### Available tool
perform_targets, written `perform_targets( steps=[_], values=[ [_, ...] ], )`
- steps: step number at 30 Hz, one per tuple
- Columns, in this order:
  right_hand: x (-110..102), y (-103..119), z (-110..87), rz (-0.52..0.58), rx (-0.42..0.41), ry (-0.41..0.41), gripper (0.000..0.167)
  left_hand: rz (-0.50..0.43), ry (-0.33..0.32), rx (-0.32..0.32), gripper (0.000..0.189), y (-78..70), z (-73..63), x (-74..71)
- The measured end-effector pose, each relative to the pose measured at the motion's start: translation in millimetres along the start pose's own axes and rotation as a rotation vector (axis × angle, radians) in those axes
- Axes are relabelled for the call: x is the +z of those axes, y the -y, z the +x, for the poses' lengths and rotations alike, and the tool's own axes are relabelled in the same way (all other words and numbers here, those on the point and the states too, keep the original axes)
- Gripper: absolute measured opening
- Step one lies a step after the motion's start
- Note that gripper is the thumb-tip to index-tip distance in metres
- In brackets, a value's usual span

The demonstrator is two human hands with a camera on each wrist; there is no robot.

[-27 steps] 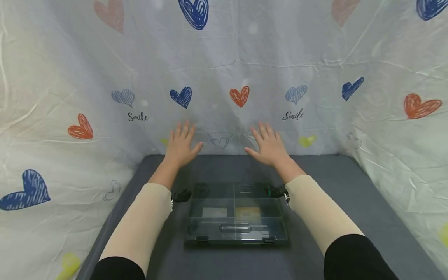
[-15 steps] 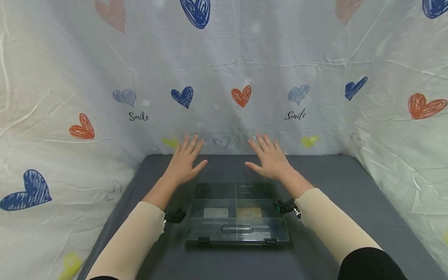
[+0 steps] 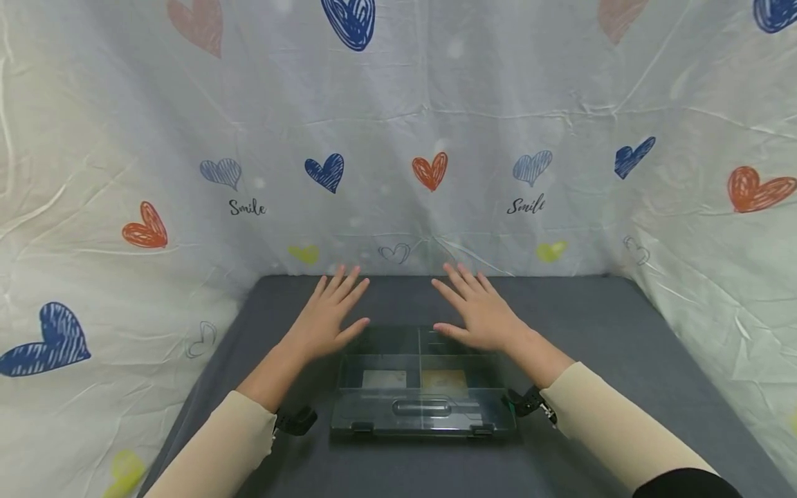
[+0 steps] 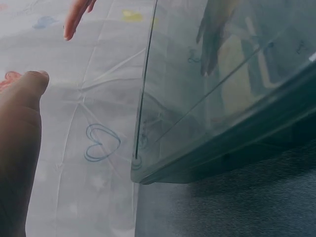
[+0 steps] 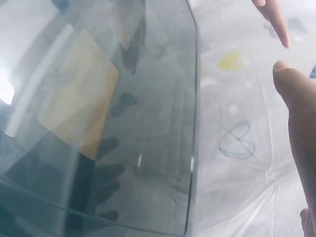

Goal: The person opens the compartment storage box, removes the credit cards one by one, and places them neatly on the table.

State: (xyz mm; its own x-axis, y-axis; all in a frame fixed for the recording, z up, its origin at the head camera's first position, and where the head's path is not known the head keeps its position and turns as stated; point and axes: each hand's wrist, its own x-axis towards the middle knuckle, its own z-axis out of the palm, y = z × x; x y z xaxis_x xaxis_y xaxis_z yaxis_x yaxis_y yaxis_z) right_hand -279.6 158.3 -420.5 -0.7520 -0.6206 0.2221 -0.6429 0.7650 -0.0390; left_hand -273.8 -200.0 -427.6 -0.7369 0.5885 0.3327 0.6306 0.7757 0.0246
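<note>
Head view: my two hands are held out in front of me over a grey tabletop (image 3: 398,474), backs facing up. My left hand (image 3: 320,321) is by the back left corner of a flat, see-through plastic box (image 3: 416,380), its fingers (image 3: 356,293) straight and spread apart, the thumb pointing inward. My right hand (image 3: 486,315) mirrors it at the back right corner, fingers also straight and apart, its thumb overlapping the box's back edge in this view. The box lies flat in the middle of the tabletop with its lid down, a long oval handle (image 3: 420,407) and two dark latches (image 3: 362,427) towards me. Through the lid I see dividers, a whitish piece (image 3: 384,379) on the left and a tan piece (image 3: 444,382) on the right.

Left wrist view: my thumb is apart from the box's greenish edge. Right wrist view: my other thumb is apart from the box too, and dark finger shapes reflect in its lid.

I wear cream sleeves (image 3: 214,443) and a black device (image 3: 297,420) at each wrist. Behind everything hangs a white curtain (image 3: 373,97) printed with hearts and the word "Smile".
</note>
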Motion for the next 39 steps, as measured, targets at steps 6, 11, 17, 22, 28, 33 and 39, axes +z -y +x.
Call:
perform_targets(
  steps=[6, 11, 17, 22, 28, 33, 39],
  values=[
    [0.3, 10.2, -16.3, 0.021, -0.036, 0.008, 0.087, -0.021, -0.003, 0.06, 0.075, -11.6, -9.2, -2.0],
    [-1.2, 19.2, -30.3, 0.038, -0.081, -0.005, 0.087, -0.036, -0.015, 0.108, 0.074, -20.5, -18.9, -1.9],
    [-0.9, 28.1, -47.6, 0.037, -0.139, -0.035, 0.087, -0.046, -0.042, 0.16, 0.075, -29.6, -31.3, 1.2],
    [0.8, 34.1, -59.7, 0.051, -0.168, -0.039, 0.087, -0.06, -0.033, 0.18, 0.075, -38.2, -41.0, 2.1],
    [2.1, 41.6, -72.5, 0.075, -0.187, -0.027, 0.085, -0.076, -0.018, 0.198, 0.074, -47.6, -54.3, 4.8],
    [4.4, 47.1, -83.5, 0.104, -0.208, -0.048, 0.086, -0.097, -0.027, 0.219, 0.073, -55.3, -66.3, 10.3],
    [13.3, 52.1, -95.2, 0.13, -0.246, -0.069, 0.091, -0.131, -0.011, 0.222, 0.071, -64.9, -81.9, 17.9]
  ],
)
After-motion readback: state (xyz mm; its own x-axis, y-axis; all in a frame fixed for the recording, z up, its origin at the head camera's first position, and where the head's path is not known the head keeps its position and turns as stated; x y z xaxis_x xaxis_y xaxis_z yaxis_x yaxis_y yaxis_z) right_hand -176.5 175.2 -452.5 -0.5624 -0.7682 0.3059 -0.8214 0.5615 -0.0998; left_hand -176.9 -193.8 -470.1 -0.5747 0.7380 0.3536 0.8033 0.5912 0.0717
